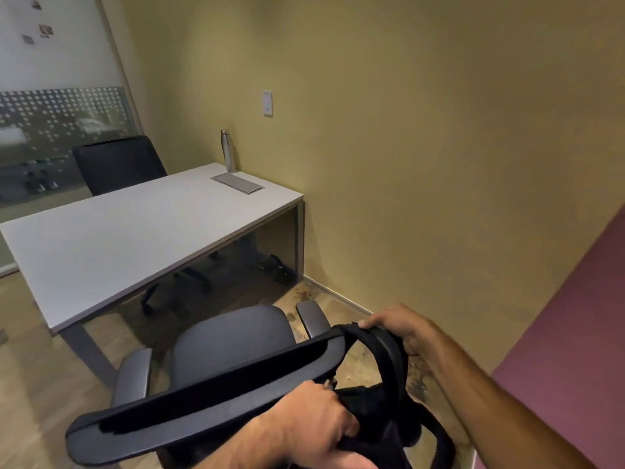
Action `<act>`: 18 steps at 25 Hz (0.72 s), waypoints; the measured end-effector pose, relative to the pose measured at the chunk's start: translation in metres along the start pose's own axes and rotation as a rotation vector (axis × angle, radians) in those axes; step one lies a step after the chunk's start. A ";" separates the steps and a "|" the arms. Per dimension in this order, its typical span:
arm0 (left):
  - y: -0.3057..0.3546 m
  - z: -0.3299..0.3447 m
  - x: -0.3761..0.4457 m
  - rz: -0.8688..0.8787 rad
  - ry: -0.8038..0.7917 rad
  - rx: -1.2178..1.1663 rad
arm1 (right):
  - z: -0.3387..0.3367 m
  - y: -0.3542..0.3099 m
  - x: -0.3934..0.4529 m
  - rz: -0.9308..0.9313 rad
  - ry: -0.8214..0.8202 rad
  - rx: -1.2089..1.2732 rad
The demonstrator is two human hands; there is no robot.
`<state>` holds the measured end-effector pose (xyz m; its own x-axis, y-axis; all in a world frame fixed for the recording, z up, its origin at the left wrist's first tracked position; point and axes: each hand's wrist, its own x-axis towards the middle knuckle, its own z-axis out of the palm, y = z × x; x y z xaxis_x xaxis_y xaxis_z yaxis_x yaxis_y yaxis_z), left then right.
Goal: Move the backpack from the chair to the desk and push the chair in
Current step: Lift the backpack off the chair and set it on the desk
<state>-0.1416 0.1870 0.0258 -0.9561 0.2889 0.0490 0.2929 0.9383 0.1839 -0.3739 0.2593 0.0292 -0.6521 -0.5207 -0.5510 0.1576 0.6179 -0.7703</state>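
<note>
A grey office chair (230, 336) with a black backrest stands in front of me, pulled out from the white desk (135, 228). A black backpack (389, 411) hangs behind the right end of the backrest, its strap looped over the backrest corner. My right hand (399, 328) grips the top of that strap at the corner. My left hand (314, 418) is closed on the backpack's upper part just behind the backrest. Most of the bag is hidden by my arms and the chair.
A steel bottle (229, 151) and a metal cable hatch (237, 183) sit at the desk's far end by the yellow wall. A second black chair (118, 164) stands behind the desk. A purple wall (575, 350) is close on my right.
</note>
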 end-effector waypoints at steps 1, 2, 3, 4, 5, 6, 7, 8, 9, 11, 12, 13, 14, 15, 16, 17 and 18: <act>0.003 0.004 0.010 0.003 -0.006 -0.021 | -0.004 -0.003 0.000 -0.014 0.023 -0.026; 0.007 0.008 0.020 0.005 -0.005 -0.041 | -0.008 -0.006 -0.001 -0.034 0.048 -0.055; 0.011 0.011 0.030 0.010 -0.005 -0.071 | -0.011 -0.010 -0.001 -0.060 0.078 -0.092; 0.014 0.012 0.041 0.020 -0.003 -0.107 | -0.016 -0.014 -0.001 -0.090 0.110 -0.150; 0.016 0.010 0.052 0.037 0.009 -0.138 | -0.020 -0.019 -0.002 -0.124 0.131 -0.232; 0.016 0.006 0.063 0.068 0.042 -0.182 | -0.027 -0.025 -0.004 -0.162 0.142 -0.323; 0.014 0.002 0.075 0.100 0.107 -0.262 | -0.033 -0.031 -0.006 -0.205 0.140 -0.413; 0.008 -0.002 0.087 0.107 0.222 -0.381 | -0.040 -0.038 -0.009 -0.250 0.135 -0.496; 0.001 -0.006 0.101 0.071 0.373 -0.526 | -0.049 -0.045 -0.012 -0.298 0.136 -0.571; -0.017 -0.014 0.133 -0.097 0.743 -0.733 | -0.068 -0.060 -0.016 -0.394 0.159 -0.696; -0.027 -0.019 0.148 -0.194 0.905 -0.777 | -0.078 -0.069 -0.019 -0.440 0.177 -0.738; -0.037 -0.025 0.163 -0.271 1.011 -0.819 | -0.088 -0.077 -0.021 -0.477 0.191 -0.762; -0.047 -0.031 0.178 -0.322 1.032 -0.859 | -0.097 -0.085 -0.023 -0.512 0.205 -0.773; -0.056 -0.038 0.192 -0.347 0.961 -0.910 | -0.107 -0.092 -0.025 -0.546 0.228 -0.777; -0.062 -0.045 0.207 -0.338 0.826 -0.979 | -0.117 -0.098 -0.024 -0.578 0.263 -0.779; -0.068 -0.050 0.222 -0.296 0.676 -1.042 | -0.126 -0.104 -0.023 -0.612 0.299 -0.793; -0.072 -0.052 0.235 -0.246 0.561 -1.069 | -0.135 -0.110 -0.020 -0.641 0.326 -0.810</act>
<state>-0.3883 0.1772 0.0754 -0.9329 -0.2430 0.2657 0.2035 0.2528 0.9459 -0.4778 0.2816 0.1683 -0.6237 -0.7773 0.0825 -0.7413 0.5547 -0.3779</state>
